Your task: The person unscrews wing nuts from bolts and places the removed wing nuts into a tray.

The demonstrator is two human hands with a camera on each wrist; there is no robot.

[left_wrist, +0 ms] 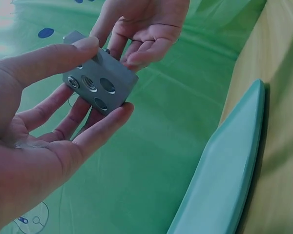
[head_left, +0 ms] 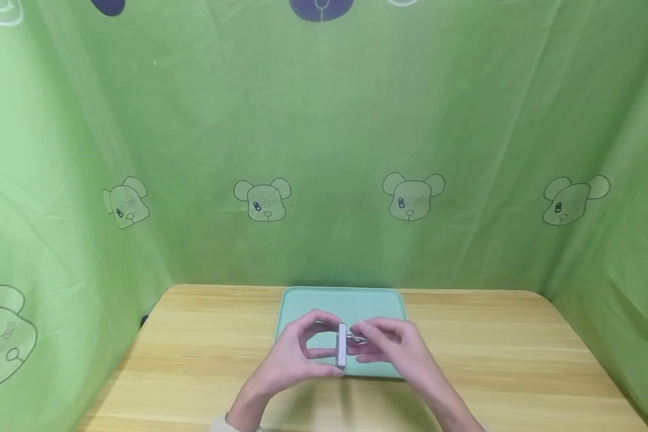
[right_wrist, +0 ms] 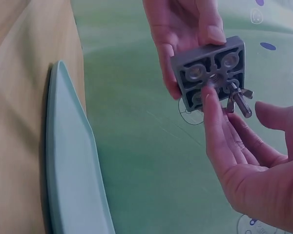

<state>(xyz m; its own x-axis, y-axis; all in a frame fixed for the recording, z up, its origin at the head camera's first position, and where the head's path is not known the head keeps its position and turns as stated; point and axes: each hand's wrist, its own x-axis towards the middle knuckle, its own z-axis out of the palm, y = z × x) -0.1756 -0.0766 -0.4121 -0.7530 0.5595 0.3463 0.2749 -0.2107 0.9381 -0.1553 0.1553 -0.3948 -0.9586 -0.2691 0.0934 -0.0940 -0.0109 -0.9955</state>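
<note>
My left hand (head_left: 288,359) grips a grey square metal plate (head_left: 341,347) by its edges, thumb on one side and fingers on the opposite one. In the left wrist view the plate's smooth face (left_wrist: 97,84) has several round holes. Its ribbed face shows in the right wrist view, where a threaded bolt (right_wrist: 242,107) with a wing nut (right_wrist: 248,93) sticks out near one corner. My right hand (head_left: 407,345) is at that side. Its forefinger touches the ribbed face beside the wing nut, with the other fingers extended below and the thumb apart from the nut.
A mint-green tray (head_left: 302,300) lies on the wooden table (head_left: 486,348), beneath and beyond the hands. Green cloth (head_left: 335,252) with printed bear heads hangs behind the table and along both sides.
</note>
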